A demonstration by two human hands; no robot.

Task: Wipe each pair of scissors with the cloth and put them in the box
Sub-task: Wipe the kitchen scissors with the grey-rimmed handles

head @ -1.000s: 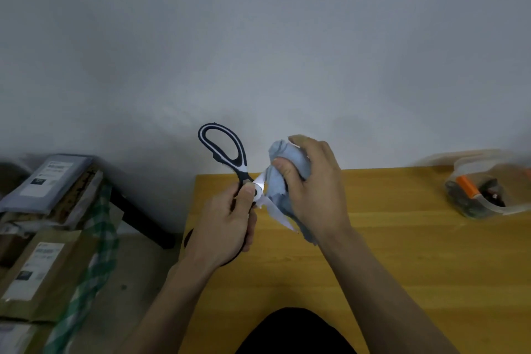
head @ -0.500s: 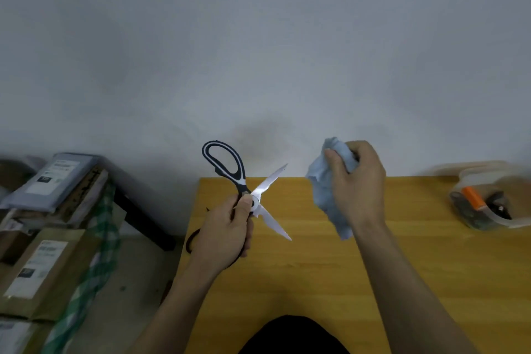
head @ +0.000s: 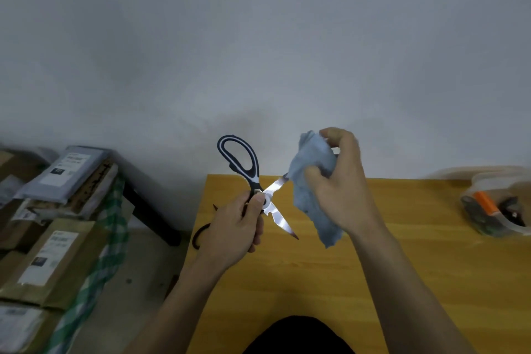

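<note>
My left hand [head: 234, 227] grips a pair of black-and-white kitchen scissors [head: 247, 178] near the pivot, blades spread apart, above the left end of the wooden table [head: 330, 267]. One handle loop points up; the other is mostly hidden behind my hand. My right hand [head: 342, 184] holds a bunched light-blue cloth [head: 311, 178], and the cloth touches the tip of the upper blade. A clear plastic box [head: 494, 204] with an orange-handled item and dark things inside sits at the table's far right.
A white wall stands right behind the table. Left of the table, stacked cardboard parcels [head: 48, 253], a grey mailer bag [head: 66, 172] and a green checked cloth [head: 112, 238] pile up on the floor. A dark rounded shape [head: 298, 336] is at the bottom edge.
My right hand pulled the cloth off the blades to the right, then came back left, so the cloth meets the upper blade tip again. The scissors stay open in my left hand.
</note>
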